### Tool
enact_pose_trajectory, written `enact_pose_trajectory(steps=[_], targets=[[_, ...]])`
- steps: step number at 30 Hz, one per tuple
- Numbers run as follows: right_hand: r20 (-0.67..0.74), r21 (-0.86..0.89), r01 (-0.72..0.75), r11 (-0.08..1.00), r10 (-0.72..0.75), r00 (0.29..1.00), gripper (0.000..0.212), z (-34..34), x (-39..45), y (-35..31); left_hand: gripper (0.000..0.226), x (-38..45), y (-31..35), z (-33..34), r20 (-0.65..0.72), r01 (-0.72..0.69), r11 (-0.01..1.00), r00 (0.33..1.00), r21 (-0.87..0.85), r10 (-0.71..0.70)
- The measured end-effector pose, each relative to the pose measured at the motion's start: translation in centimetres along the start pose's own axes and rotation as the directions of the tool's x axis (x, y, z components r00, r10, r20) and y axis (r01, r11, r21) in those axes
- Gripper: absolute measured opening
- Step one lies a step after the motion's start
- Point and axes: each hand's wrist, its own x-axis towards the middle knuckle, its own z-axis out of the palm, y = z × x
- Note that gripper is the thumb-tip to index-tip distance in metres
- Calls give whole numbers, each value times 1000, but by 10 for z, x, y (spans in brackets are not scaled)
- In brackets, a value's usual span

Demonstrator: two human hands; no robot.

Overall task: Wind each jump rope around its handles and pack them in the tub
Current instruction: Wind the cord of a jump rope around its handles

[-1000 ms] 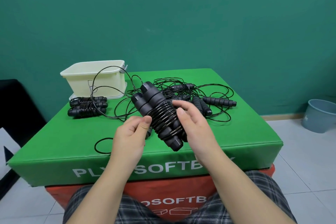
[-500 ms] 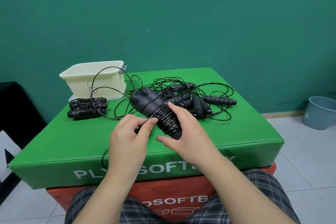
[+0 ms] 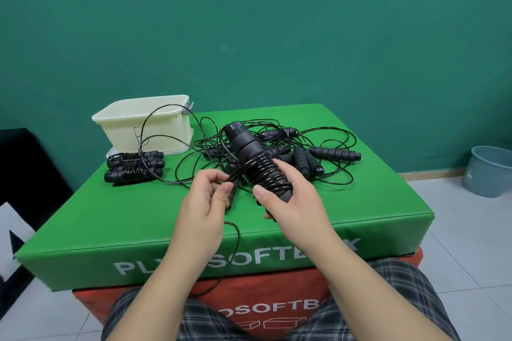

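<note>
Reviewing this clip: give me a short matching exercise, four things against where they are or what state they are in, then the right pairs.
Things:
1. cream tub
2. wound ropes
3. half-wound rope
4. blue bin

Places or states:
A. on the floor, far right
B. right hand grips its handles, left hand pinches its cord
C. back left corner of the green block
D. lying on the block in front of the tub

Pairs: 1-C, 2-D, 3-B, 4-A
</note>
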Motion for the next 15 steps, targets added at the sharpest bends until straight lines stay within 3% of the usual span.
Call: enact_pose_trajectory(steps=[4,6,10,15], targets=[[112,229,-36,973,11,994,31,0,-4,-7,4,5,-2,4,30,167,968,986,-185,-164],[169,296,-62,953,12,986,29,-1,-5,-8,15,5,0,2,67,191,949,981,-251,-180],[245,252,-56,966,-7,970,30,-5,0,-5,24,-1,7,-3,84,96,981,993,-167,-83],[110,79,70,994,-79,991,48,0,0,2,27,0,8,-8,-20,201,947,977,-249,-213]])
